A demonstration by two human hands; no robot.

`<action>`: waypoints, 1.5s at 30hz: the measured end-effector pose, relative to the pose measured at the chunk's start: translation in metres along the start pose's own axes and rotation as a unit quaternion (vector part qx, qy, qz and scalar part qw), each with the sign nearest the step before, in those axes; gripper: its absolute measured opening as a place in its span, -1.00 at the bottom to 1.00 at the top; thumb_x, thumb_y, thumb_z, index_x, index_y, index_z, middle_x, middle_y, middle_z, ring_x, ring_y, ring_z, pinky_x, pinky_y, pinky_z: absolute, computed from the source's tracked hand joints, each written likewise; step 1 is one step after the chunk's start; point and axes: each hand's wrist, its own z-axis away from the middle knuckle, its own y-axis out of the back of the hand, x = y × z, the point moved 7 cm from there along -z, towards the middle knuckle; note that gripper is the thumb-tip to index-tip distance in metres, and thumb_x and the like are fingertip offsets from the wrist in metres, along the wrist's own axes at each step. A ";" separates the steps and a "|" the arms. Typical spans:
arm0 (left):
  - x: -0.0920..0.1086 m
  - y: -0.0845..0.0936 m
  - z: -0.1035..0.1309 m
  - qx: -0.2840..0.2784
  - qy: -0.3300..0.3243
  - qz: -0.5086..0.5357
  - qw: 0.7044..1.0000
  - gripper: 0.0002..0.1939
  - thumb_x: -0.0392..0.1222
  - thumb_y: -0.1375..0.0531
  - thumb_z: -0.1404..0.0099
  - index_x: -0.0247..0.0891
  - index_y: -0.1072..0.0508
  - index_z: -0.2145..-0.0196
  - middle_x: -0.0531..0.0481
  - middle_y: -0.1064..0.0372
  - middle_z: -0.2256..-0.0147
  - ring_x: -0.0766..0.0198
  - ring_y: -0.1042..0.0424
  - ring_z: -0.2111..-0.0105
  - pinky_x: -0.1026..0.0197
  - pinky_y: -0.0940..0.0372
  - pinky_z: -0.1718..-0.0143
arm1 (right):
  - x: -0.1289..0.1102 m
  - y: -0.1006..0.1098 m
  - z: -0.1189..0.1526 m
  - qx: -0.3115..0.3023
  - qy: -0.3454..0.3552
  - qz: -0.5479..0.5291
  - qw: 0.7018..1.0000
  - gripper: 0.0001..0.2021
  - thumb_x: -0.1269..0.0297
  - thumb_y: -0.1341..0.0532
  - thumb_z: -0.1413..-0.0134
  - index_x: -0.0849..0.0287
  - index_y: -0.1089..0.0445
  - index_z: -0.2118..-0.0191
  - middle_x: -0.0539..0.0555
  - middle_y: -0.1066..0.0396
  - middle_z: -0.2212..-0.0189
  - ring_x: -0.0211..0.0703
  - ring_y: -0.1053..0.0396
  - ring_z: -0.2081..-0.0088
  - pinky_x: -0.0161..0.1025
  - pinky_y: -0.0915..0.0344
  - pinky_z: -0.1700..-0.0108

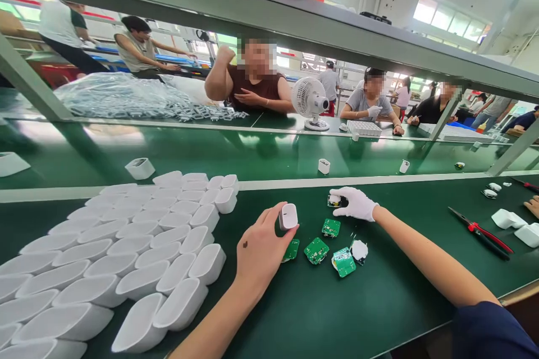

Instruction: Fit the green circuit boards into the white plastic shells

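Note:
Pinched between the thumb and fingers of my left hand is a small white plastic housing, raised just above the green bench. My right hand wears a white glove; its thumb and fingers close on a circuit board with a white part on it. Between and below my hands lie several green circuit boards, one partly hidden behind my left fingers. Beside the lowest one sits a round white part on a board. Left of my left hand stand many open white plastic shells in close rows.
Red-and-black pliers lie at the right, near white shells and another person's hand. Across the back runs a green belt carrying spaced housings. A metal shelf beam spans above. Co-workers sit opposite, by a white fan.

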 end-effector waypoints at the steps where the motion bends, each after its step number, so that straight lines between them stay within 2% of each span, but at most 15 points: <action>1: 0.001 -0.002 0.000 -0.004 -0.009 0.015 1.000 -0.63 -0.15 -0.16 -0.20 -0.16 -0.33 0.02 0.02 -0.41 0.21 0.26 -0.37 0.45 0.26 -0.24 0.48 | 0.003 0.003 0.001 0.018 -0.006 -0.005 1.000 -0.50 0.45 -0.36 0.29 0.15 -0.41 0.08 0.05 -0.44 0.24 -0.11 -0.38 0.15 -0.10 -0.26 0.00; 4: 0.007 -0.005 0.003 -0.003 -0.058 0.079 0.995 -0.58 -0.14 -0.19 -0.17 -0.14 -0.32 -0.01 0.03 -0.37 0.23 0.33 -0.27 0.52 0.29 -0.24 0.50 | -0.001 0.008 0.014 0.063 -0.021 -0.029 0.997 -0.51 0.48 -0.32 0.24 0.20 -0.34 0.06 0.06 -0.44 0.27 -0.20 -0.40 0.28 -0.13 -0.34 0.10; 7: 0.015 -0.003 0.007 0.016 -0.113 0.140 0.984 -0.58 -0.17 -0.20 -0.17 -0.14 -0.32 -0.01 0.02 -0.33 0.21 0.38 -0.20 0.54 0.30 -0.26 0.47 | -0.028 0.007 0.037 0.089 -0.001 -0.084 0.993 -0.58 0.42 -0.29 0.17 0.23 -0.28 0.09 0.04 -0.44 0.35 -0.28 -0.38 0.41 -0.20 -0.39 0.26; 9: 0.019 0.000 0.011 0.031 -0.140 0.161 0.976 -0.60 -0.19 -0.19 -0.18 -0.14 -0.33 0.00 0.01 -0.32 0.20 0.39 -0.19 0.53 0.30 -0.27 0.45 | -0.060 0.008 0.056 0.101 0.080 -0.148 0.980 -0.67 0.43 -0.25 0.11 0.21 -0.27 0.14 0.07 -0.43 0.32 -0.27 -0.39 0.38 -0.23 -0.39 0.29; 11: 0.023 0.003 0.014 0.044 -0.161 0.171 0.971 -0.63 -0.23 -0.18 -0.18 -0.13 -0.34 0.02 0.00 -0.30 0.20 0.40 -0.19 0.53 0.30 -0.28 0.46 | -0.093 0.009 0.076 0.115 0.188 -0.165 0.961 -0.68 0.49 -0.22 0.09 0.16 -0.30 0.14 0.10 -0.40 0.21 -0.27 -0.38 0.34 -0.26 -0.39 0.31; 13: 0.026 0.005 0.016 0.055 -0.178 0.179 0.966 -0.64 -0.27 -0.17 -0.18 -0.13 -0.35 0.04 0.00 -0.28 0.21 0.41 -0.19 0.53 0.29 -0.29 0.45 | -0.116 0.006 0.092 0.131 0.279 -0.124 0.943 -0.63 0.53 -0.20 0.08 0.09 -0.32 0.10 0.09 -0.35 0.16 -0.31 -0.37 0.35 -0.30 -0.40 0.34; 15: 0.029 0.007 0.018 0.064 -0.196 0.185 0.961 -0.64 -0.31 -0.16 -0.17 -0.12 -0.36 0.06 0.00 -0.25 0.22 0.41 -0.19 0.52 0.29 -0.29 0.45 | -0.129 0.002 0.102 0.148 0.347 -0.057 0.924 -0.58 0.56 -0.17 0.06 0.03 -0.32 0.06 0.09 -0.32 0.15 -0.30 -0.38 0.33 -0.31 -0.41 0.32; 18: 0.031 0.010 0.020 0.074 -0.213 0.180 0.958 -0.64 -0.35 -0.15 -0.15 -0.12 -0.38 0.08 -0.01 -0.23 0.22 0.40 -0.23 0.49 0.29 -0.30 0.45 | -0.132 -0.006 0.107 0.164 0.400 0.024 0.902 -0.57 0.53 -0.14 0.01 0.01 -0.27 0.00 0.09 -0.33 0.14 -0.22 -0.40 0.22 -0.25 -0.42 0.19; 24: 0.032 0.012 0.022 0.085 -0.219 0.168 0.957 -0.62 -0.39 -0.14 -0.14 -0.10 -0.38 0.08 0.00 -0.21 0.22 0.39 -0.26 0.47 0.30 -0.32 0.45 | -0.132 -0.012 0.104 0.158 0.403 0.093 0.897 -0.64 0.50 -0.09 -0.06 0.04 -0.28 0.01 0.07 -0.36 0.21 -0.21 -0.38 0.22 -0.28 -0.40 0.18; 28: 0.033 0.013 0.023 0.088 -0.234 0.170 0.953 -0.60 -0.41 -0.15 -0.15 -0.09 -0.38 0.06 0.00 -0.21 0.21 0.38 -0.28 0.44 0.31 -0.33 0.45 | -0.134 -0.012 0.104 0.155 0.406 0.082 0.897 -0.66 0.49 -0.09 -0.08 0.05 -0.28 0.03 0.06 -0.37 0.23 -0.23 -0.38 0.23 -0.31 -0.40 0.17; 33: 0.034 0.013 0.024 0.091 -0.246 0.162 0.951 -0.60 -0.39 -0.13 -0.17 -0.07 -0.38 0.04 0.01 -0.20 0.26 0.29 -0.36 0.33 0.29 -0.37 0.40 | -0.133 -0.014 0.102 0.123 0.374 0.043 0.918 -0.74 0.44 -0.08 -0.10 0.04 -0.36 0.12 0.04 -0.37 0.28 -0.23 -0.38 0.29 -0.28 -0.41 0.19; 38: 0.034 0.015 0.024 0.106 -0.250 0.166 0.948 -0.63 -0.37 -0.13 -0.18 -0.08 -0.39 0.06 0.02 -0.19 0.28 0.36 -0.31 0.43 0.32 -0.34 0.47 | -0.139 -0.012 0.106 0.094 0.388 -0.007 0.917 -0.75 0.46 -0.10 -0.10 0.06 -0.36 0.13 0.07 -0.39 0.25 -0.21 -0.39 0.23 -0.25 -0.42 0.13; 40: 0.035 0.015 0.024 0.106 -0.252 0.171 0.947 -0.61 -0.39 -0.14 -0.18 -0.08 -0.38 0.06 0.02 -0.18 0.28 0.38 -0.28 0.45 0.32 -0.34 0.47 | -0.140 -0.012 0.105 0.086 0.388 0.005 0.917 -0.76 0.45 -0.10 -0.11 0.06 -0.36 0.13 0.07 -0.39 0.26 -0.22 -0.39 0.25 -0.26 -0.42 0.15; 45: 0.037 0.015 0.025 0.109 -0.267 0.183 0.940 -0.57 -0.44 -0.15 -0.16 -0.08 -0.37 0.04 0.02 -0.17 0.25 0.32 -0.33 0.34 0.34 -0.35 0.43 | -0.137 -0.015 0.103 0.094 0.410 0.052 0.906 -0.78 0.46 -0.07 -0.13 0.09 -0.34 0.14 0.06 -0.38 0.25 -0.24 -0.38 0.25 -0.29 -0.42 0.16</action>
